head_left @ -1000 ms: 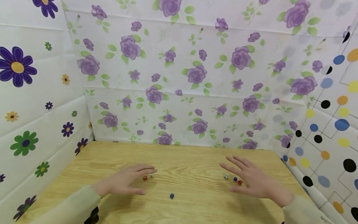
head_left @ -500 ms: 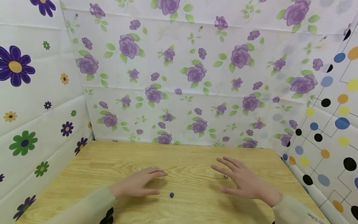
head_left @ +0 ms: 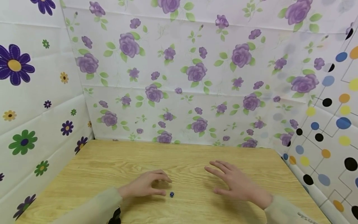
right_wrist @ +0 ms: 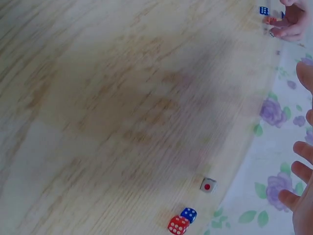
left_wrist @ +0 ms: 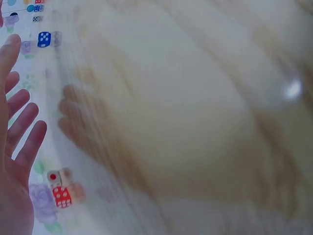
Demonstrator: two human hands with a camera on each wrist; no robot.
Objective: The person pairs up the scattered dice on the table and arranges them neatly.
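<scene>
A blue die point(head_left: 172, 194) lies on the wooden table just right of my left hand point(head_left: 147, 184), whose thumb tip comes close beside it. That hand's fingers are relaxed and hold nothing. In the left wrist view a white die point(left_wrist: 54, 176) and a red die point(left_wrist: 62, 197) lie together below the left fingers. My right hand point(head_left: 236, 182) hovers over the table, fingers spread and holding nothing. The right wrist view shows a white die point(right_wrist: 208, 185) near a blue die point(right_wrist: 189, 214) and a red die point(right_wrist: 179, 225), which touch. Both hands hide their dice groups in the head view.
The wood-grain table point(head_left: 184, 155) is glossy and mirrors the hands and dice. A rose-patterned cloth point(head_left: 179, 77) stands behind it. A flower-print cloth point(head_left: 53, 102) bounds the left side and a dotted cloth point(head_left: 332, 137) the right.
My left hand has moved right, up to the blue die, and my right hand has moved left. Dice seen earlier beside both hands are now hidden in the head view. The blue die stays put.
</scene>
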